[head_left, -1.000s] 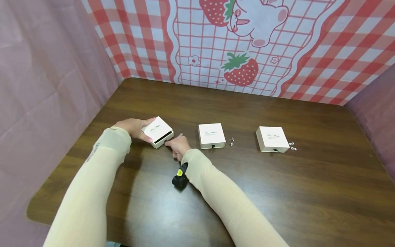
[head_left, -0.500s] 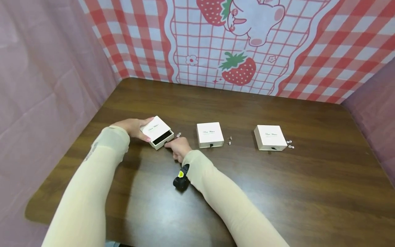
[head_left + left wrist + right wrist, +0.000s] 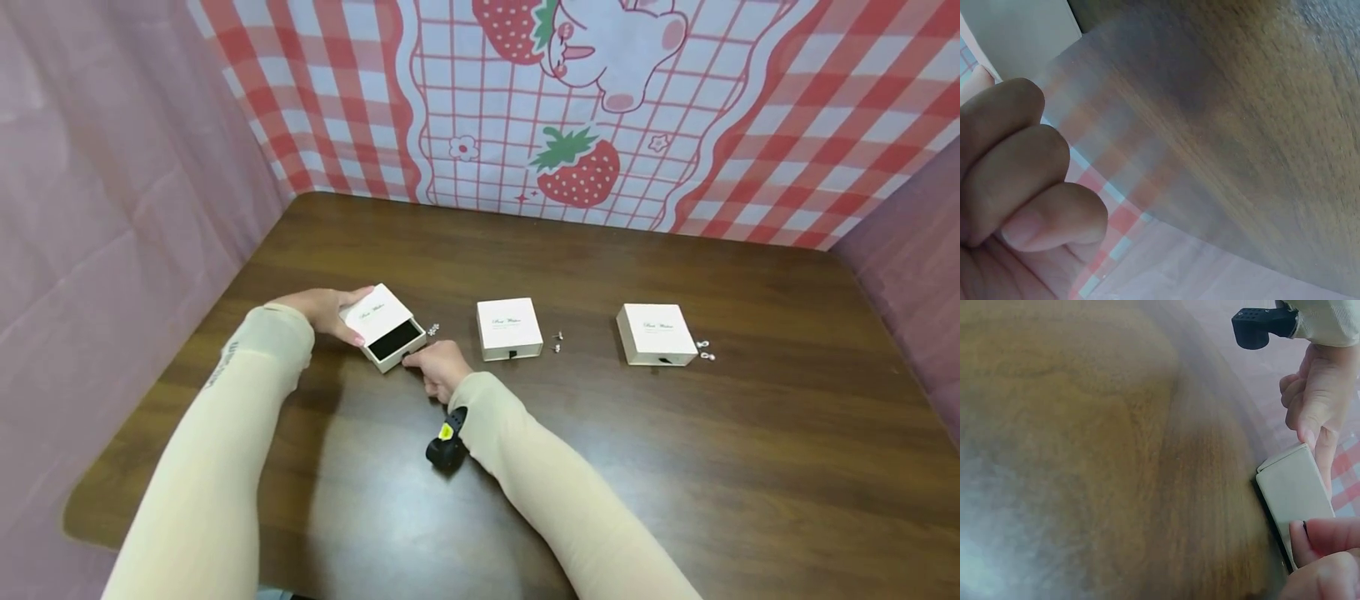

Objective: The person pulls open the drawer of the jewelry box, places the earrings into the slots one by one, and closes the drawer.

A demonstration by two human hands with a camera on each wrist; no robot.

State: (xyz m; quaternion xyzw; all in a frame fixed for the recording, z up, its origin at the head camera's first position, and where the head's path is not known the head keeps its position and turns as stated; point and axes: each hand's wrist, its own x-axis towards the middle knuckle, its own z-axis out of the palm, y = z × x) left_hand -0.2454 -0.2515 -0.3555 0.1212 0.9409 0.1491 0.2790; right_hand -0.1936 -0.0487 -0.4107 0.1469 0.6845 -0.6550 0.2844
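- Drawer [image 3: 392, 362] of the leftmost box [image 3: 377, 310] sits further out than half a second ago, more black lining showing
- Left hand [image 3: 327, 313] grips that box by its sides
- Right hand [image 3: 442, 367] pinches the drawer's little black tab [image 3: 1304, 526]
- Tiny earrings [image 3: 432, 330] lie just beside it on the worktop [image 3: 750, 467]
- Middle box [image 3: 510, 325] and far-right box [image 3: 657, 332] are closed, more earrings [image 3: 557, 337] near each
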